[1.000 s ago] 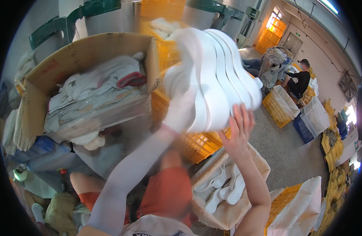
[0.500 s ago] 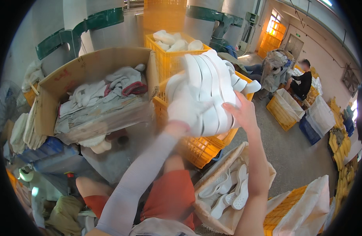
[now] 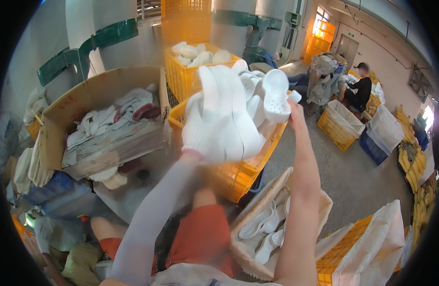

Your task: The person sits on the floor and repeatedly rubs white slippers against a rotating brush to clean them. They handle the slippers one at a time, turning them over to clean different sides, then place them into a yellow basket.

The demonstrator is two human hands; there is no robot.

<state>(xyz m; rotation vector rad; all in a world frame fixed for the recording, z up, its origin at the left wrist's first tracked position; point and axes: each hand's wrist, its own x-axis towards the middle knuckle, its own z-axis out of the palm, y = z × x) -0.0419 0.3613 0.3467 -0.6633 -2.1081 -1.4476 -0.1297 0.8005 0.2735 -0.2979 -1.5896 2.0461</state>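
My left hand (image 3: 200, 131), in a white knit glove below a pale sleeve, is closed on a row of white clogs (image 3: 229, 114) pressed side by side. They are held over a yellow crate (image 3: 238, 178). To the right of that row, my bare right hand (image 3: 296, 113) is closed at the edge of a single white clog (image 3: 275, 91), its holed part turned down toward me. My own fingers partly hide that grip. More white clogs (image 3: 250, 81) lie in the crate behind the row.
A cardboard box (image 3: 105, 88) of grey-white gloves stands left. Behind sits another yellow crate (image 3: 181, 74) of white pieces. A lined box (image 3: 243, 214) with white clogs is by my right knee. Lined crates (image 3: 341, 126) stand at right, near a seated person (image 3: 360, 88).
My right hand has left the row of clogs, moved right and up, and now holds one clog apart. My left hand with the row has shifted left.
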